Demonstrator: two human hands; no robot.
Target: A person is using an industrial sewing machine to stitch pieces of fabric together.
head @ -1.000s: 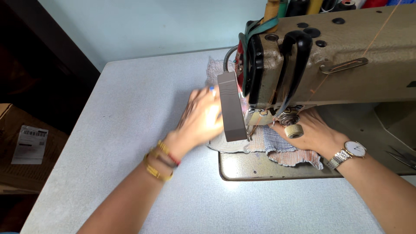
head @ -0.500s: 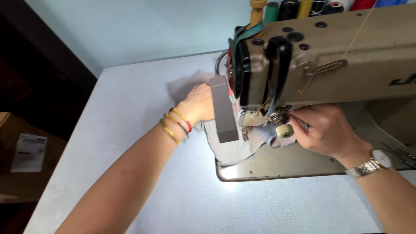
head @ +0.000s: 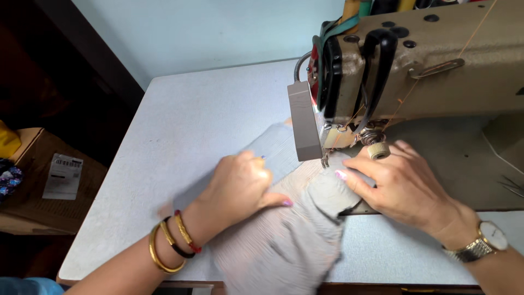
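a pale grey table [head: 180, 136] stands by a light wall, with a big tan sewing machine [head: 436, 65] on it. a soft grey cloth [head: 284, 240] lies under the needle and spills toward the table's near edge. the left hand [head: 240, 188] lies curled on the cloth, pressing it down. the right hand [head: 401, 183] lies flat and open, fingertips [head: 343, 175] on the cloth beside the needle.

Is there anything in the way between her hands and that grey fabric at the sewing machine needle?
Nothing visible. Both hands lie flat on the grey fabric: the left hand presses it on the table, the right hand holds it by the presser foot of the sewing machine.
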